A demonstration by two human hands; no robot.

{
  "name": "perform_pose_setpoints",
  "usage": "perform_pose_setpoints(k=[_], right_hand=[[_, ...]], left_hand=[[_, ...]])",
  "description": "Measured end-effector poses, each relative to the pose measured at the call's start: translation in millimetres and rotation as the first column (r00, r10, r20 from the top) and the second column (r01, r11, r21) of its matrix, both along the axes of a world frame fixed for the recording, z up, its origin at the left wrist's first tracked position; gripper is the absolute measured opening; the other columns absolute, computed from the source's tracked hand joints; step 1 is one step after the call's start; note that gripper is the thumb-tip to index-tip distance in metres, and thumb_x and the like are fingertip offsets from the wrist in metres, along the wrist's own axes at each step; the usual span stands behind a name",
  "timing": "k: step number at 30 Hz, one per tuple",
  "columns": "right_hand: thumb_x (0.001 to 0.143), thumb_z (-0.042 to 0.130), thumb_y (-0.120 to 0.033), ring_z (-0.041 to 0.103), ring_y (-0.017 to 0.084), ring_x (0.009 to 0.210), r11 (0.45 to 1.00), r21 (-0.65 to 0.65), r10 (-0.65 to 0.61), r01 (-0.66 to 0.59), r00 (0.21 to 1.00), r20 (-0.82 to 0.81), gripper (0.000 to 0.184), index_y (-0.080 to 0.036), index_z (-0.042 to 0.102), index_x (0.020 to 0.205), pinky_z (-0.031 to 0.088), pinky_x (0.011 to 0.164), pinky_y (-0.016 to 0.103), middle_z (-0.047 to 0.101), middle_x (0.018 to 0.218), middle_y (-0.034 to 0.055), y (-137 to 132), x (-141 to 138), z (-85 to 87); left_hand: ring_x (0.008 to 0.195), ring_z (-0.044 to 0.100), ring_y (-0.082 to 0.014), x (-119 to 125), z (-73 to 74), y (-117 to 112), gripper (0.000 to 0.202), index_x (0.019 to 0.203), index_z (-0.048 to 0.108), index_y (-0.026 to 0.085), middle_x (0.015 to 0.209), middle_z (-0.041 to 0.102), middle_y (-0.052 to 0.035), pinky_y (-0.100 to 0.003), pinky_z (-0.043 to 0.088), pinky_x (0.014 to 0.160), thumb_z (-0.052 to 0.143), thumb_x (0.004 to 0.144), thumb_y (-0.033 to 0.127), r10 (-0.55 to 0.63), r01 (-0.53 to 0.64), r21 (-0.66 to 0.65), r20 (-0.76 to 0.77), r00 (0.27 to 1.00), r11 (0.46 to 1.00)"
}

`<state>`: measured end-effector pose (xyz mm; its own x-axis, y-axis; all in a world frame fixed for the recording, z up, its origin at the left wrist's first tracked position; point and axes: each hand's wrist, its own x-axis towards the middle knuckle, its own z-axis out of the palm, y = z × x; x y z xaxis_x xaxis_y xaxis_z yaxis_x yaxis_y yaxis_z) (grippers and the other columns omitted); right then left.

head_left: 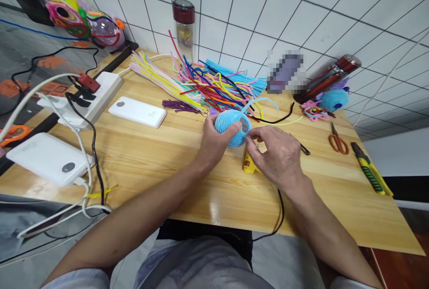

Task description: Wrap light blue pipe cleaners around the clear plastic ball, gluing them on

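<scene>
My left hand (pixel 217 141) is wrapped round a light-blue ball (pixel 231 123) coiled with pipe cleaner, its thumb near the rim of a greyish round opening. From the ball's top a loose pipe cleaner end (pixel 258 102) curves up and right. At the opening's right edge, my right hand (pixel 278 150) pinches the light-blue pipe cleaner against the ball; its fingertips partly cover the spot. Beneath the right hand lies a yellow glue gun (pixel 248 164), mostly hidden, and a black cord (pixel 281 208) runs off the table's front edge.
Behind the ball spreads a pile of coloured pipe cleaners (pixel 214 85), with a glass bottle (pixel 184 25) at the wall. Scissors (pixel 338 141), pliers (pixel 370 170) and a red flask (pixel 328 77) lie right. Power banks (pixel 137 111) and a cabled power strip (pixel 97 97) occupy the left.
</scene>
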<state>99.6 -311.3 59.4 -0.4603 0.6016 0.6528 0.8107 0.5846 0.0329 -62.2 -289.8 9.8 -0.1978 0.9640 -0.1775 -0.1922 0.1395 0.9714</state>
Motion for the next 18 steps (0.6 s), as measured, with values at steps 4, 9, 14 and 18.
perform_pose_setpoints(k=[4,9,14,18], right_hand=[[0.101,0.064,-0.022,0.074,0.019,0.072,0.999,-0.034,-0.016,0.016,1.0,-0.004,0.009,-0.022,0.071,0.094,0.051,0.07,0.032,0.08,0.08,0.0022,-0.4,3.6,-3.2],[0.102,0.062,-0.023,0.076,0.019,0.07,0.996,-0.077,-0.044,0.044,0.999,-0.003,0.014,-0.023,0.072,0.091,0.054,0.068,0.031,0.081,0.077,0.0025,-1.6,3.5,-6.0],[0.102,0.061,-0.023,0.075,0.018,0.066,0.996,-0.066,-0.068,0.067,0.997,-0.018,0.02,-0.022,0.07,0.084,0.051,0.064,0.029,0.079,0.072,0.0026,-2.5,3.8,-11.3],[0.1,0.063,-0.02,0.073,0.016,0.061,0.993,-0.118,-0.026,0.017,0.997,-0.077,0.014,-0.02,0.07,0.088,0.05,0.061,0.027,0.078,0.072,0.0015,-2.0,7.2,-11.0]], left_hand=[[0.127,0.064,-0.0295,0.5,0.2,-1.9,0.063,0.123,0.057,0.022,0.129,0.067,-0.0103,-0.044,0.053,0.108,0.091,0.076,0.046,-0.002,0.004,0.029,-0.051,0.999,1.0],[0.127,0.064,-0.0294,1.2,-0.9,-3.6,0.062,0.121,0.059,0.022,0.124,0.067,-0.0088,-0.043,0.052,0.108,0.093,0.074,0.044,0.01,-0.006,0.064,-0.071,0.997,0.998],[0.126,0.064,-0.0293,2.0,-1.8,-3.1,0.061,0.117,0.06,0.023,0.122,0.067,-0.0082,-0.041,0.053,0.107,0.095,0.07,0.038,0.014,-0.006,0.08,-0.102,0.995,0.997],[0.127,0.063,-0.0297,1.8,-1.6,-1.9,0.06,0.117,0.06,0.022,0.122,0.067,-0.0084,-0.042,0.052,0.108,0.094,0.072,0.04,0.008,-0.001,0.053,-0.131,0.991,0.999]])
